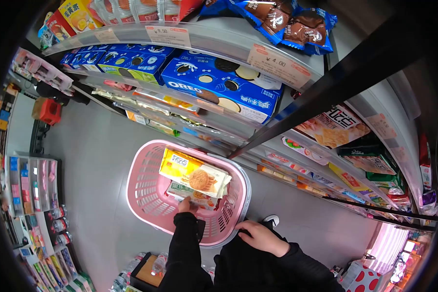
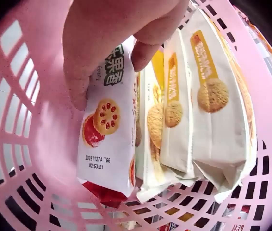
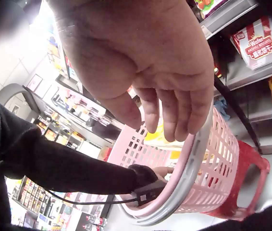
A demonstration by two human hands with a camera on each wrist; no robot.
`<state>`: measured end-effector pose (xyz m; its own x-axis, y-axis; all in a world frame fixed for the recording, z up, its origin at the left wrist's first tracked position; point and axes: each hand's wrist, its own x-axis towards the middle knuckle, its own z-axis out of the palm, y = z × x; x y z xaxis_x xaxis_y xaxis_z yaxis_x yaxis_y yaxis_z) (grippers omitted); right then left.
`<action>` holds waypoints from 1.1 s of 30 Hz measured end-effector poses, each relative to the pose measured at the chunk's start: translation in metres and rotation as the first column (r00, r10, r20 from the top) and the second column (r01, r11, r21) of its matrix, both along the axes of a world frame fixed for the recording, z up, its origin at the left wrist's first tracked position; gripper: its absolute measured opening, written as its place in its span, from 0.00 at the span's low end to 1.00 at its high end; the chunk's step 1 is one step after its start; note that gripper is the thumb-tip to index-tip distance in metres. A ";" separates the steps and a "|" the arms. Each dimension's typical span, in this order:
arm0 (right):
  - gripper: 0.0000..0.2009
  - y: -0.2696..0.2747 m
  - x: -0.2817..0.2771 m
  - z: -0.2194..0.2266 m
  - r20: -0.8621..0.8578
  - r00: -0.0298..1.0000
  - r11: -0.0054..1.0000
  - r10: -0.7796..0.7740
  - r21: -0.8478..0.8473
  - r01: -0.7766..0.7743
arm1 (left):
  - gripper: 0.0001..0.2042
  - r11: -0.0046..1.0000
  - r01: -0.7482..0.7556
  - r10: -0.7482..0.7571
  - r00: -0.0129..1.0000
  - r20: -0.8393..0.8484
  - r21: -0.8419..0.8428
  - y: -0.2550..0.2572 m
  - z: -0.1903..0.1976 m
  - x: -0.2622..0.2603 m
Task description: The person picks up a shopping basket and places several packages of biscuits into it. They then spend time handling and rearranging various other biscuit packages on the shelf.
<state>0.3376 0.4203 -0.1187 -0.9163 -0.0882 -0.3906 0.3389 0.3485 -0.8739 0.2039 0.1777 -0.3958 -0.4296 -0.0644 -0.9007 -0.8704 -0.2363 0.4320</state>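
A pink basket [image 1: 134, 187] with slotted walls holds several biscuit packs. Inside it, my left hand [image 1: 185, 205] grips the top end of a white biscuit pack [image 2: 108, 144] printed with red jam biscuits, thumb on one side and fingers on the other. Right beside that pack stand cream-and-yellow biscuit packs [image 2: 213, 115]; in the head view a yellow pack [image 1: 180, 165] lies over the white one. My right hand [image 1: 262, 238] hangs with loosely bent fingers over the basket's near right rim, close to the grey handle [image 3: 196, 168], holding nothing.
The basket sits on a red stand [image 3: 251, 178]. Ahead and to the right rise store shelves with blue Oreo boxes [image 1: 219, 87], blue-wrapped snacks [image 1: 297, 24] and price tags. A black post [image 1: 316, 97] crosses the shelf front. Grey floor [image 1: 92, 160] lies left of the basket.
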 end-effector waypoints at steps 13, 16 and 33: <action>0.12 0.017 0.008 0.022 -0.081 0.996 0.994 -0.032 0.099 0.040 | 0.28 0.332 0.825 -0.906 0.414 0.089 -0.457 -0.022 0.037 0.004; 0.12 0.027 0.019 0.021 -0.103 0.995 0.991 -0.009 0.134 0.022 | 0.31 0.060 0.715 -0.956 0.242 0.166 -0.697 -0.013 0.073 -0.003; 0.13 0.211 0.167 0.212 -0.627 0.745 0.878 -0.227 0.200 0.435 | 0.09 0.766 0.574 -0.364 0.016 -0.931 -0.289 0.248 0.406 0.076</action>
